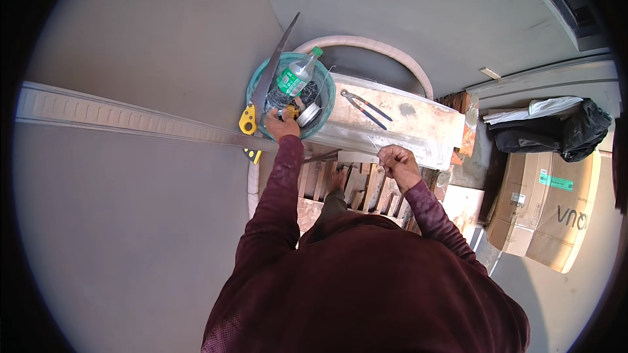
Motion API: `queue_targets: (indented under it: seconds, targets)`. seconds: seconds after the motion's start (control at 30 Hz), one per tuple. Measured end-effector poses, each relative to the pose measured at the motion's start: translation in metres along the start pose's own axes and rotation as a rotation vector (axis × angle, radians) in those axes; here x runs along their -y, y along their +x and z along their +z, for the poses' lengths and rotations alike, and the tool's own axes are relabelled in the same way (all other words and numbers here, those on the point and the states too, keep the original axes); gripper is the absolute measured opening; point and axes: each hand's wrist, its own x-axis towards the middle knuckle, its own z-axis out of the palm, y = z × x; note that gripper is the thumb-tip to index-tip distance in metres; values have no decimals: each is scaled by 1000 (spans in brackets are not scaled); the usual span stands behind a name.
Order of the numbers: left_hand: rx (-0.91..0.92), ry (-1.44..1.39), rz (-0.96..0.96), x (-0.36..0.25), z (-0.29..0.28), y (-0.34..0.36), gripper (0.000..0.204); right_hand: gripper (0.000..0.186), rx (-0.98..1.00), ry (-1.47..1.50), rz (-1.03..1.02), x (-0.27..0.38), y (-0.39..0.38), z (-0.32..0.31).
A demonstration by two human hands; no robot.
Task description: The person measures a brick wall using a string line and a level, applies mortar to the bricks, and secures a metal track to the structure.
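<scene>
My left hand [282, 125] reaches into the near side of a teal bucket [330, 99], its fingers closed at a small yellow object [292, 111] whose kind I cannot make out. Beside it lies a white roll [309, 115], and a clear plastic bottle with a green cap [296, 77] leans in the bucket. A handsaw with a yellow handle [248, 119] stands tilted against the bucket's left side. Over the near edge of the pale board my right hand [400, 166] pinches a thin piece of wire [375, 148], of which only a short end shows. Pincers with dark handles [366, 109] rest on the board.
The pale, stained board [428, 124] lies right of the bucket, with a thick hose [383, 46] curving behind. Wooden slats [373, 186] are below, near my foot. Cardboard boxes [540, 202] and a black plastic bag [584, 131] stand at the right. A wall rises left.
</scene>
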Motion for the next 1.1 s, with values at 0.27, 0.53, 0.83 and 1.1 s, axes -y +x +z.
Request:
queue_targets:
  seconds: [0.27, 0.53, 0.83, 1.1]
  targets:
    - [-41, -304, -280, 74, 48, 26, 19, 13, -48, 82, -8, -25, -61, -46]
    - [661, -810, -166, -106, -57, -55, 18, 13, 62, 121, -182, 60, -100, -24]
    - [1070, -494, 643, -240, -105, -223, 23, 11, -48, 343, -574, 110, -186, -73]
    - [1558, -941, -447, -226, -160, -354, 47, 16, -34, 349, -860, 71, -310, -136]
